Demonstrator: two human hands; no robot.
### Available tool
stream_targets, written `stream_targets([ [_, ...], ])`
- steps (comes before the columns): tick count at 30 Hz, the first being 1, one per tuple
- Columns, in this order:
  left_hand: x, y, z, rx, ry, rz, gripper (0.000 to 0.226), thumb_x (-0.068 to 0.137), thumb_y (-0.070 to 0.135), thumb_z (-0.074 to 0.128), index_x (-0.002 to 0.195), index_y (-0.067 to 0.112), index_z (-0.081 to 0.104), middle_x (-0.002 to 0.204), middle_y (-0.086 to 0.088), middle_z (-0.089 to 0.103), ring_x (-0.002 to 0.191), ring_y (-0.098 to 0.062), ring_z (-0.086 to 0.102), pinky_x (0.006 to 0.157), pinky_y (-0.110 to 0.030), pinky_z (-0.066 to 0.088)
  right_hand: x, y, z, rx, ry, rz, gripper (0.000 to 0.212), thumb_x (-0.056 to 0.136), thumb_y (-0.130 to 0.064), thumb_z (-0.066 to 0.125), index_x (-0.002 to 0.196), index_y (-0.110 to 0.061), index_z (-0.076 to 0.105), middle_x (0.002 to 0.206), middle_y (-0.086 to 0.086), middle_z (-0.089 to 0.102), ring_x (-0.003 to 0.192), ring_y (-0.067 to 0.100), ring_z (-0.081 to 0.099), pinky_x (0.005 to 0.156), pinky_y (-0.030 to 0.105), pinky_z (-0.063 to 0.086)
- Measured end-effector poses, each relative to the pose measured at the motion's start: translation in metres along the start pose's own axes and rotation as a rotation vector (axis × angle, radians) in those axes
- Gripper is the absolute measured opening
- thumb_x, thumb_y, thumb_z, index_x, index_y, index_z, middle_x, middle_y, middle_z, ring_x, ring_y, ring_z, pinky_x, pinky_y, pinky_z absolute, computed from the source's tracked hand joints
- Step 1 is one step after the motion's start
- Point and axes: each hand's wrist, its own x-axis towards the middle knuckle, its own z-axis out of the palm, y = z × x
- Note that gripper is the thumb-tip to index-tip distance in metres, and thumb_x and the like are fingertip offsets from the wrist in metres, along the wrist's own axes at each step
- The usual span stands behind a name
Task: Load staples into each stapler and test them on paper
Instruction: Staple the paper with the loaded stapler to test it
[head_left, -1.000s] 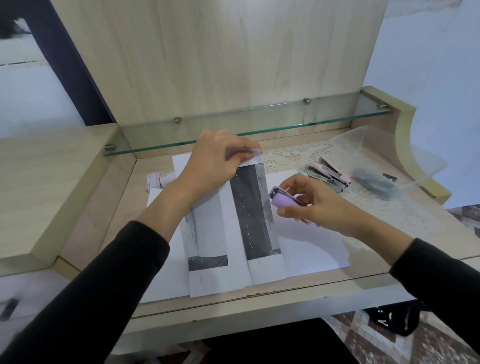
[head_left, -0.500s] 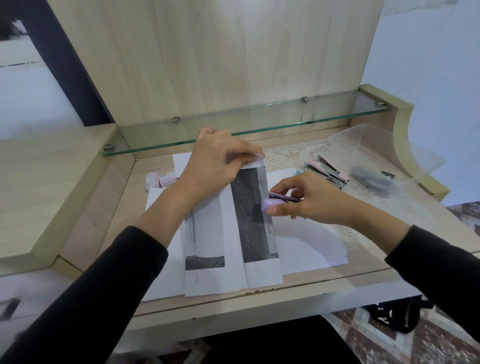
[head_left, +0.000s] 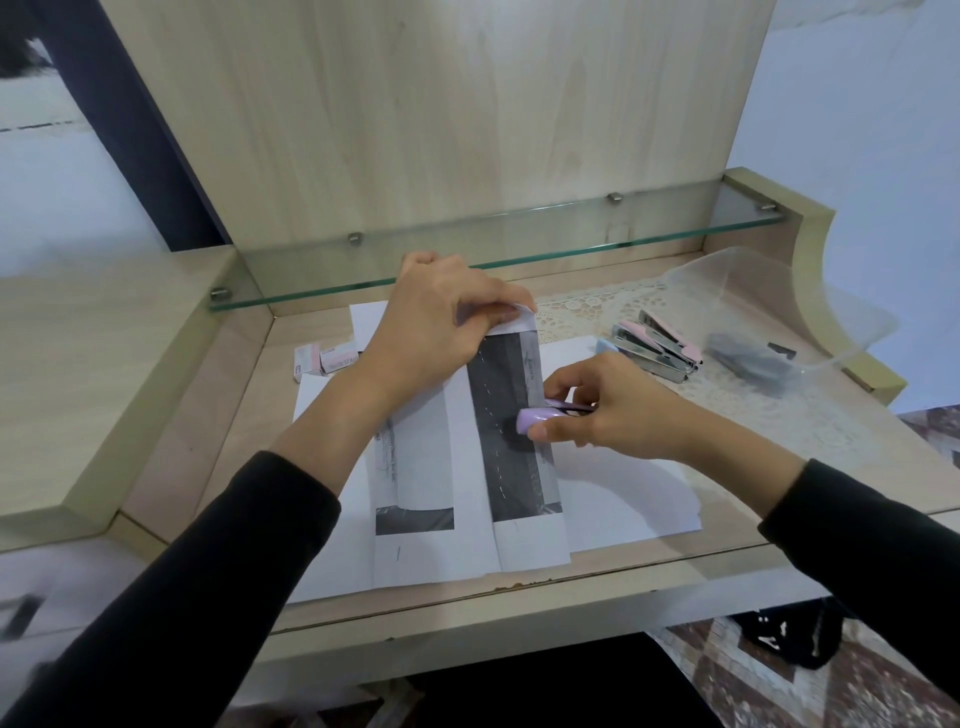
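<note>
Stapling of the test paper appears to be in hand. A small lilac plastic stapler (head_left: 535, 418) is gripped in the right hand (head_left: 608, 410), with the fingers (head_left: 563, 379) curled over it and the thumb pressed beneath. A second ago it was held over the plain white sheet (head_left: 623, 499). It has since been brought leftward, and its mouth is now set on the right edge of the folded printed paper with the dark grey strip (head_left: 511, 457). The top edge of that paper is pinched by the left hand (head_left: 436, 322) and kept down on the pale wooden counter (head_left: 208, 415). Whether the stapler is fully squeezed cannot be told. Pink-and-silver staplers (head_left: 657, 348) are seen beyond the right hand, and small pink staple boxes (head_left: 324, 358) far left, so more loading is probably left.
</note>
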Motion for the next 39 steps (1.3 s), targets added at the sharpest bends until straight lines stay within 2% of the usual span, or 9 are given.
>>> stream_targets([
  [6, -0.001, -0.003, 0.003, -0.020, 0.000, 0.008, 0.021, 0.079, 0.014, 0.058, 0.090, 0.023, 0.073, 0.083, 0.003, 0.072, 0.073, -0.006, 0.048, 0.081, -0.019, 0.025, 0.003, 0.001, 0.001, -0.064, 0.005, -0.010, 0.037, 0.072, -0.030, 0.074, 0.053, -0.019, 0.045, 0.046, -0.008, 0.036, 0.045, 0.009, 0.033, 0.044, 0.015, 0.028],
  [12, 0.000, -0.004, 0.003, -0.029, 0.005, 0.024, 0.022, 0.077, 0.011, 0.058, 0.088, 0.023, 0.073, 0.079, 0.005, 0.071, 0.071, -0.005, 0.047, 0.080, -0.020, 0.025, 0.002, -0.001, 0.006, -0.105, 0.064, -0.057, 0.046, 0.074, -0.030, 0.073, 0.055, -0.001, 0.043, 0.052, -0.001, 0.025, 0.050, 0.012, 0.022, 0.046, 0.021, 0.018],
  [16, 0.002, -0.005, 0.001, -0.017, 0.000, 0.022, 0.023, 0.079, 0.014, 0.056, 0.089, 0.025, 0.073, 0.077, 0.002, 0.071, 0.071, -0.012, 0.052, 0.080, -0.017, 0.023, 0.002, -0.005, 0.006, -0.089, 0.083, -0.059, 0.045, 0.074, -0.027, 0.074, 0.054, -0.003, 0.042, 0.051, -0.002, 0.024, 0.048, 0.011, 0.023, 0.044, 0.019, 0.021],
  [22, 0.002, -0.009, 0.002, -0.002, -0.020, 0.032, 0.022, 0.079, 0.012, 0.057, 0.089, 0.023, 0.074, 0.081, 0.004, 0.072, 0.071, -0.011, 0.050, 0.080, -0.019, 0.024, 0.003, 0.001, 0.006, -0.129, 0.001, -0.026, 0.036, 0.071, -0.035, 0.075, 0.062, -0.008, 0.052, 0.056, -0.002, 0.039, 0.051, 0.011, 0.031, 0.049, 0.021, 0.025],
  [25, 0.002, -0.012, 0.001, -0.002, -0.023, 0.015, 0.022, 0.079, 0.014, 0.056, 0.090, 0.022, 0.074, 0.082, 0.003, 0.072, 0.072, -0.011, 0.051, 0.080, -0.019, 0.024, 0.000, 0.004, 0.004, -0.105, 0.005, -0.004, 0.027, 0.071, -0.036, 0.073, 0.077, -0.011, 0.064, 0.065, 0.000, 0.056, 0.057, 0.012, 0.043, 0.052, 0.019, 0.032],
  [28, 0.003, -0.018, 0.003, -0.004, -0.025, -0.005, 0.021, 0.079, 0.014, 0.058, 0.088, 0.023, 0.074, 0.080, 0.004, 0.072, 0.071, -0.013, 0.052, 0.078, -0.022, 0.025, -0.002, 0.011, -0.001, -0.051, 0.044, 0.032, 0.024, 0.074, -0.032, 0.071, 0.086, -0.012, 0.068, 0.070, -0.004, 0.059, 0.058, 0.006, 0.046, 0.054, 0.016, 0.036],
  [32, 0.004, -0.032, 0.017, 0.061, -0.054, 0.003, 0.018, 0.077, 0.013, 0.060, 0.084, 0.022, 0.074, 0.081, 0.002, 0.070, 0.077, -0.017, 0.056, 0.078, -0.034, 0.027, -0.005, 0.024, -0.010, 0.043, 0.097, 0.109, 0.020, 0.075, -0.030, 0.071, 0.090, -0.017, 0.068, 0.085, 0.001, 0.064, 0.061, 0.007, 0.052, 0.057, 0.028, 0.045],
  [35, 0.002, -0.040, 0.034, 0.104, -0.066, -0.019, 0.015, 0.077, 0.022, 0.060, 0.082, 0.023, 0.074, 0.081, 0.001, 0.065, 0.080, -0.026, 0.056, 0.075, -0.036, 0.031, -0.008, 0.032, -0.012, 0.080, 0.149, 0.182, 0.025, 0.071, -0.034, 0.074, 0.092, -0.022, 0.068, 0.089, -0.005, 0.063, 0.051, 0.003, 0.053, 0.048, 0.019, 0.044],
  [39, -0.006, -0.048, 0.055, 0.159, -0.077, -0.075, 0.024, 0.077, 0.027, 0.067, 0.100, 0.021, 0.070, 0.094, -0.002, 0.063, 0.094, -0.026, 0.054, 0.081, -0.041, 0.036, -0.013, 0.036, -0.011, -0.044, 0.195, 0.197, 0.030, 0.071, -0.032, 0.075, 0.095, -0.015, 0.071, 0.063, -0.020, 0.050, 0.050, -0.018, 0.046, 0.051, 0.005, 0.036],
])
